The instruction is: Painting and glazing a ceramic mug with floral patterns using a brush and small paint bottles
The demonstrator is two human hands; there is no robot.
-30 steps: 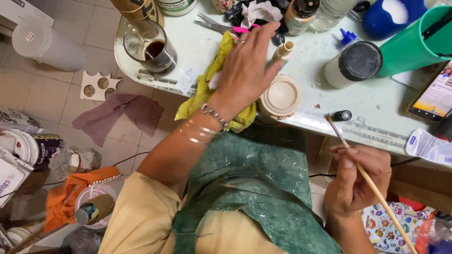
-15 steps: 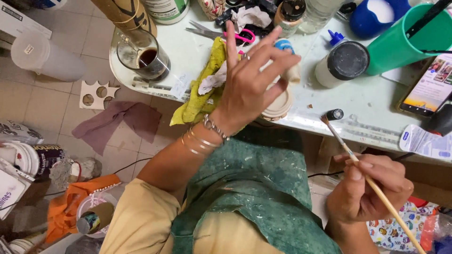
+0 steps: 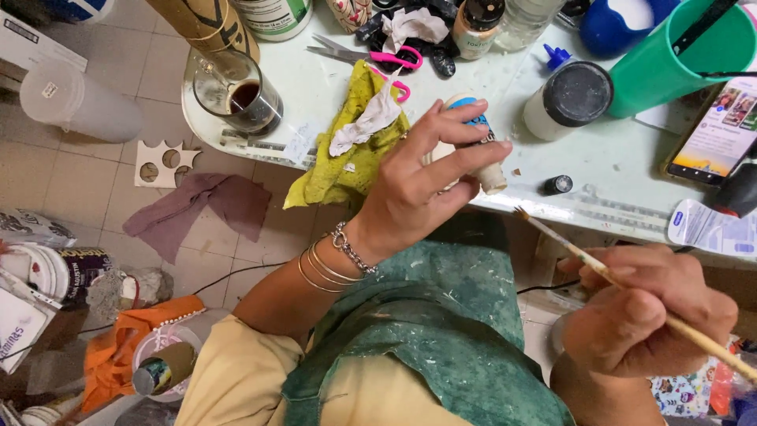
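Left hand (image 3: pixel 414 189) has its fingers (image 3: pixel 473 154) closed round a small paint bottle (image 3: pixel 479 150), lifted just above the bench (image 3: pixel 615 170) edge beside a yellow rag (image 3: pixel 347 150); right hand (image 3: pixel 643 312) pinches a brush (image 3: pixel 599 268)

Left hand (image 3: pixel 414 189) grips bottle (image 3: pixel 481 162); right hand (image 3: pixel 643 312) paintbrush (image 3: pixel 631 292).

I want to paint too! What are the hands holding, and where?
Left hand grips a small paint bottle around its body; right hand holds a paintbrush mid-handle.
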